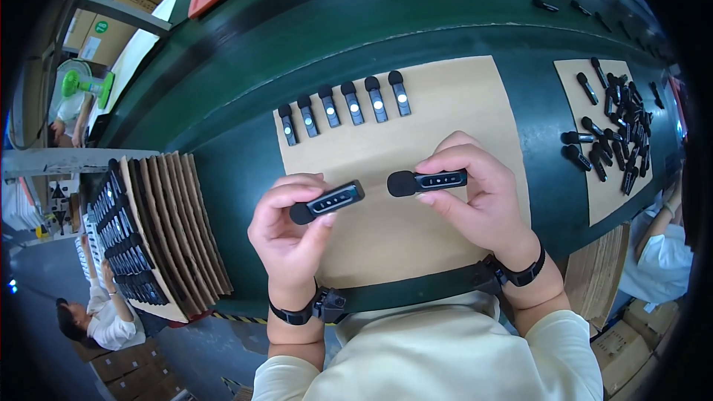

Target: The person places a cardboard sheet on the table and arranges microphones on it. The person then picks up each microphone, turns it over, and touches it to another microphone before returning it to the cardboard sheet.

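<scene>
My left hand (288,232) pinches a small black clip-on wireless microphone (336,199) between thumb and fingers, its foam tip toward the palm. Between the thumb and fingers of my right hand (486,197) is another such microphone (440,180), with its round foam tip pointing left. Both show a face with a row of small marks, and they are held apart above a brown cardboard sheet (453,96). Toward the sheet's far left edge lies a slanting row of several microphones (352,107), foam tips away from me, each with a pale round spot.
Left of the sheet, cardboard layers (174,215) are stacked with rows of microphones on top. A loose heap of microphones (627,134) covers another cardboard sheet (590,108) at right. A red tray (204,1) sits at the far left. People (111,323) work on both sides.
</scene>
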Demonstrator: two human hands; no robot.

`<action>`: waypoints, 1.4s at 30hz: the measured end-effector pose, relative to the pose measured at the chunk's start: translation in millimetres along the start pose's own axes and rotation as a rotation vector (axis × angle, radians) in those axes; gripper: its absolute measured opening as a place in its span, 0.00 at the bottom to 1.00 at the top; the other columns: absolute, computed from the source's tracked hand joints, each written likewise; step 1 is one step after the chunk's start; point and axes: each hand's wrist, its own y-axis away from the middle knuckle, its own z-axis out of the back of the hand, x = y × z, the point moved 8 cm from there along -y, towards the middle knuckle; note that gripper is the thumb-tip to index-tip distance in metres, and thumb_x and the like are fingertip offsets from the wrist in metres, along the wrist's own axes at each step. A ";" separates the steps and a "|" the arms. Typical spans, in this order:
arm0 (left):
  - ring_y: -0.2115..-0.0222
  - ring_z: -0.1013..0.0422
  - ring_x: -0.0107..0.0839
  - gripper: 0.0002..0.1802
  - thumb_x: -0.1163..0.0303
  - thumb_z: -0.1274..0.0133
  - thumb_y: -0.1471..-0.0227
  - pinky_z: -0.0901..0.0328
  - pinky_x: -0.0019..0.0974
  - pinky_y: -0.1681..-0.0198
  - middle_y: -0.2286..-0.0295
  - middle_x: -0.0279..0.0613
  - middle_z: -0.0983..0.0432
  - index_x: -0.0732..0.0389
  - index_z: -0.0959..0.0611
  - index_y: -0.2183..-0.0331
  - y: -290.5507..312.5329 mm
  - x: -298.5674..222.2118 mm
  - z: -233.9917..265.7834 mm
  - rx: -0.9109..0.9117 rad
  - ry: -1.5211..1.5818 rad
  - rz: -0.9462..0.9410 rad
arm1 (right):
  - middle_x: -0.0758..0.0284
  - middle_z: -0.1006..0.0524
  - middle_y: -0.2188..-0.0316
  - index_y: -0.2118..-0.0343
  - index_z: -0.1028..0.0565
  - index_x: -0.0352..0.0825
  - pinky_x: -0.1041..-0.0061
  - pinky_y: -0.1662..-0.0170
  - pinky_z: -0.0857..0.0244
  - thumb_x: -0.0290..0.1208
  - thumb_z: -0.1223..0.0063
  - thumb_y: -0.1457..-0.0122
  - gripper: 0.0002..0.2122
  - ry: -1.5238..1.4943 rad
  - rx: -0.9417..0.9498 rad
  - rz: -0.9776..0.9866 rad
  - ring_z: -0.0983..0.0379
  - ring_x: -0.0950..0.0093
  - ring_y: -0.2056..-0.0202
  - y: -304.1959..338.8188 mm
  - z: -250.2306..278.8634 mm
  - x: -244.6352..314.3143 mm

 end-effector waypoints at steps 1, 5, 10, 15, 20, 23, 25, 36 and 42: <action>0.63 0.24 0.35 0.16 0.81 0.38 0.56 0.35 0.43 0.49 0.67 0.47 0.21 0.65 0.23 0.63 2.4 0.8 -3.9 0.033 -0.010 -0.006 | 0.66 0.24 0.68 0.62 0.22 0.31 0.78 0.62 0.35 0.16 0.37 0.53 0.14 0.042 -0.005 0.044 0.28 0.74 0.67 0.0 0.8 4.3; 0.65 0.24 0.37 0.15 0.78 0.38 0.56 0.39 0.51 0.46 0.69 0.44 0.22 0.62 0.23 0.64 8.2 5.1 -10.8 0.122 -0.087 -0.010 | 0.65 0.24 0.69 0.62 0.22 0.32 0.76 0.63 0.34 0.16 0.37 0.54 0.14 0.112 0.063 0.067 0.28 0.71 0.67 -0.2 -2.0 10.5; 0.64 0.23 0.37 0.14 0.80 0.37 0.58 0.42 0.53 0.44 0.70 0.44 0.19 0.63 0.20 0.66 8.7 0.8 -11.8 0.166 -0.099 -0.031 | 0.65 0.24 0.69 0.62 0.22 0.32 0.75 0.64 0.34 0.16 0.36 0.55 0.15 0.132 0.110 0.050 0.28 0.71 0.67 1.2 -9.5 9.6; 0.65 0.23 0.36 0.13 0.80 0.36 0.59 0.42 0.53 0.44 0.70 0.43 0.19 0.62 0.19 0.66 8.0 0.5 -9.0 0.167 -0.142 -0.058 | 0.65 0.25 0.70 0.62 0.22 0.32 0.76 0.65 0.36 0.17 0.36 0.55 0.14 0.147 0.116 0.082 0.30 0.72 0.68 0.8 -11.2 9.7; 0.65 0.23 0.37 0.14 0.79 0.35 0.60 0.42 0.54 0.43 0.70 0.43 0.19 0.62 0.19 0.67 8.7 -2.4 -9.3 0.205 -0.179 -0.086 | 0.65 0.26 0.70 0.63 0.24 0.32 0.77 0.66 0.40 0.19 0.35 0.54 0.13 0.189 0.141 0.128 0.32 0.73 0.70 1.6 -13.1 11.1; 0.65 0.23 0.37 0.14 0.79 0.35 0.61 0.42 0.55 0.43 0.70 0.42 0.19 0.62 0.19 0.67 9.2 -3.2 -8.7 0.205 -0.185 -0.090 | 0.65 0.26 0.71 0.63 0.23 0.32 0.77 0.67 0.39 0.19 0.35 0.55 0.14 0.191 0.137 0.142 0.32 0.73 0.70 0.9 -13.5 12.1; 0.65 0.23 0.37 0.14 0.79 0.35 0.61 0.42 0.55 0.43 0.70 0.43 0.19 0.62 0.19 0.67 8.8 -3.9 -9.0 0.215 -0.195 -0.100 | 0.65 0.25 0.71 0.63 0.21 0.32 0.77 0.69 0.37 0.16 0.35 0.58 0.15 0.185 0.122 0.153 0.30 0.71 0.71 0.4 -12.5 13.3; 0.66 0.23 0.37 0.14 0.79 0.35 0.62 0.42 0.55 0.43 0.70 0.43 0.19 0.62 0.18 0.68 7.9 -8.5 -10.2 0.211 -0.207 -0.122 | 0.64 0.26 0.71 0.64 0.21 0.32 0.77 0.68 0.37 0.15 0.36 0.58 0.15 0.202 0.119 0.159 0.31 0.71 0.70 0.5 -13.4 16.7; 0.65 0.23 0.36 0.15 0.80 0.35 0.63 0.41 0.53 0.44 0.69 0.42 0.19 0.63 0.17 0.67 6.4 -12.1 -15.8 0.203 -0.330 -0.133 | 0.61 0.26 0.68 0.63 0.21 0.31 0.77 0.65 0.35 0.14 0.38 0.57 0.15 0.166 0.134 0.122 0.30 0.71 0.67 4.2 -15.0 13.1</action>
